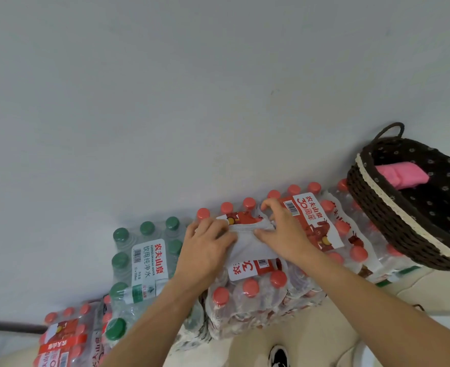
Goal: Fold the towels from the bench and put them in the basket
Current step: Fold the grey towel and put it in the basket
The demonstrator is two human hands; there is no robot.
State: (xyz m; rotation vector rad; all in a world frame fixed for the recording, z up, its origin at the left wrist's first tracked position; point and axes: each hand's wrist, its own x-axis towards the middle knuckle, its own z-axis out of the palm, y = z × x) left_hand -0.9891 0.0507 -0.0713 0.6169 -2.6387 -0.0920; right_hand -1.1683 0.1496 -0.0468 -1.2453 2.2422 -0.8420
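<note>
Left hand (205,247), right hand (287,234): fingers (262,233) on towel (247,246)

We see the counter (258,287) is a row of shrink-wrapped packs of water bottles standing on a pale tiled floor (311,337). Most packs have red caps; one green-capped pack (144,260) stands at the left end, touching its red-capped neighbour. We find a grey towel (247,242) lying flat across the caps and label of the middle red-capped pack. At the right end a dark woven basket (393,205) rests tilted on the packs. Lower left, another red-capped pack (62,337) stands lower, beside the green one.
</note>
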